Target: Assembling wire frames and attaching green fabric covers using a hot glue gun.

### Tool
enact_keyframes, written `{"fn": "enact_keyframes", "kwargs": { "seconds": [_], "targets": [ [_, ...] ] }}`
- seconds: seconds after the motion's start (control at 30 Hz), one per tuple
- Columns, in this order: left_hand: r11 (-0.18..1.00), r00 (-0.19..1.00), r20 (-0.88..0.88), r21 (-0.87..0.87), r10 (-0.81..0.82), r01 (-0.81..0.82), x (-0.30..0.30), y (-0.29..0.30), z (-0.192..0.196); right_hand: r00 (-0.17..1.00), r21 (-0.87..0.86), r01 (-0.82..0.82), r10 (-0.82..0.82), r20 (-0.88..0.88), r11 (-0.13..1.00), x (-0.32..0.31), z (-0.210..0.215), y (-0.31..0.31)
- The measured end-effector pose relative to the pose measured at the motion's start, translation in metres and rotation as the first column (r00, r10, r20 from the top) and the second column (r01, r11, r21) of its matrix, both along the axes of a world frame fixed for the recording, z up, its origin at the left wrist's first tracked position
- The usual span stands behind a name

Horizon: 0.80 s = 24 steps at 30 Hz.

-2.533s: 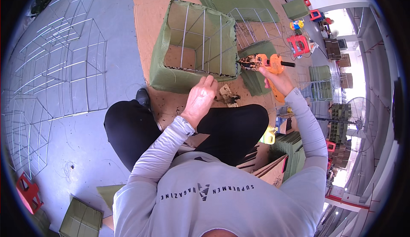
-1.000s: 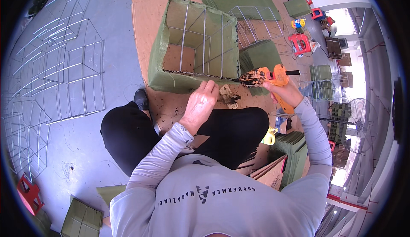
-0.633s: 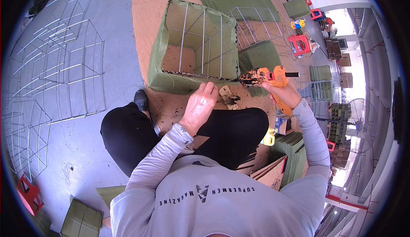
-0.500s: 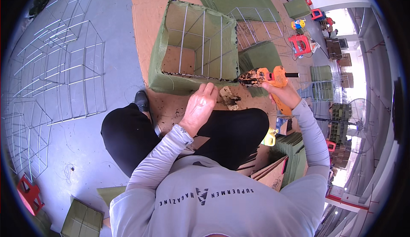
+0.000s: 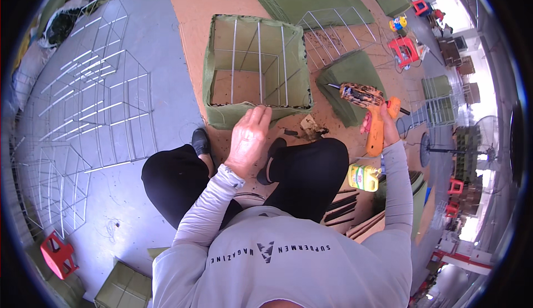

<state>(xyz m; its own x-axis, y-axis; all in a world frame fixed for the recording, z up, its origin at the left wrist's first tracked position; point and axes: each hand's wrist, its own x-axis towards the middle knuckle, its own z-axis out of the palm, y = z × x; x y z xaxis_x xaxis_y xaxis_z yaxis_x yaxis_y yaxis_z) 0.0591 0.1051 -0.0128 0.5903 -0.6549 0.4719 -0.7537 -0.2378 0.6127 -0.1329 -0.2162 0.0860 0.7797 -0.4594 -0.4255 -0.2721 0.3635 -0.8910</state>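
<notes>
An open box of wire frame covered in green fabric (image 5: pixel 224 118) stands in front of me, its inside crossed by metal rods. Dark glue smears run along its near rim. At that rim, my left hand (image 5: pixel 247 141) has its fingers pressed together on the fabric edge; the thumb is mostly hidden. My right hand (image 5: pixel 390 127) is closed round the handle of an orange glue gun (image 5: pixel 376 133), whose barrel is blotched with black. The gun's nozzle points left, apart from the box, over a stack of green fabric sheets (image 5: pixel 350 111).
Glue-stained scraps (image 5: pixel 308 126) lie on the cardboard (image 5: pixel 191 47) between box and knees. Bare wire frames (image 5: pixel 111 108) cover the grey floor at left; another wire frame (image 5: pixel 333 36) lies beyond the box. A yellow jug (image 5: pixel 363 177) stands by my right knee, a red stool (image 5: pixel 403 51) farther right.
The glue gun in my right hand has moved away from the box's near right corner, to the right. My left hand stays at the near rim. The whole view has shifted slightly.
</notes>
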Motion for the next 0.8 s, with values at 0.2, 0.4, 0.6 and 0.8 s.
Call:
{"fn": "enact_keyframes", "kwargs": {
  "seconds": [0.2, 0.4, 0.6, 0.8],
  "targets": [
    [0.994, 0.992, 0.115, 0.083, 0.057, -0.067, 0.002, 0.011, 0.004, 0.970, 0.268, 0.169, -0.208, 0.124, 0.948, -0.083, -0.107, -0.040],
    [0.992, 0.988, 0.153, 0.124, -0.005, -0.014, -0.008, 0.000, 0.017, 0.808, 0.174, 0.582, -0.589, -0.014, 0.795, -0.154, -0.217, -0.029],
    [0.964, 0.963, 0.216, 0.177, 0.160, -0.200, -0.016, 0.014, 0.036, 0.717, 0.378, 0.659, -0.695, -0.055, 0.650, -0.190, -0.337, -0.025],
    [0.974, 0.970, 0.223, 0.174, 0.102, -0.142, -0.041, -0.021, 0.048, 0.724, 0.434, 0.639, -0.687, -0.062, 0.635, -0.256, -0.376, -0.030]
  ]
}}
